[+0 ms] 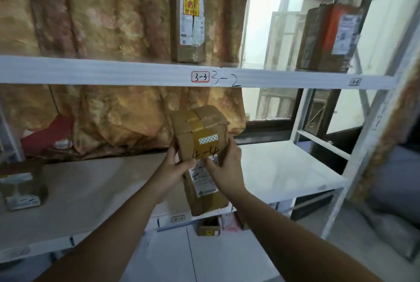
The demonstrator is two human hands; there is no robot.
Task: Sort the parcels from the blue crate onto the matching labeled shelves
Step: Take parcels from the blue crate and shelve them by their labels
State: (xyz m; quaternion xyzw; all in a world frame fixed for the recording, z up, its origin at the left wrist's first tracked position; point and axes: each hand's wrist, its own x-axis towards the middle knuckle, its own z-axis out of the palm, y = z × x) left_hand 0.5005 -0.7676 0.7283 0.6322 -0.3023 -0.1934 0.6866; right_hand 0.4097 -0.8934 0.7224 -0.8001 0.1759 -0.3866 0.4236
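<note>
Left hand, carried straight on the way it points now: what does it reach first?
The left hand grips the 4-4 parcel; going on, both would probably meet the patterned curtain behind the shelf, depth unclear.

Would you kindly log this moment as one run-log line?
left hand + right hand: grip 4-4 parcel | below it: second parcel on shelf, contact unclear | upper beam: 3-3, 3-2

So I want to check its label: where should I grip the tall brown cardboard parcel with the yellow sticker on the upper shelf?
Probably by its two vertical side faces, near the bottom, reaching in from the front. The tall brown cardboard parcel stands on end near the white upper shelf's front edge, with open space either side; its top is out of view.
</note>
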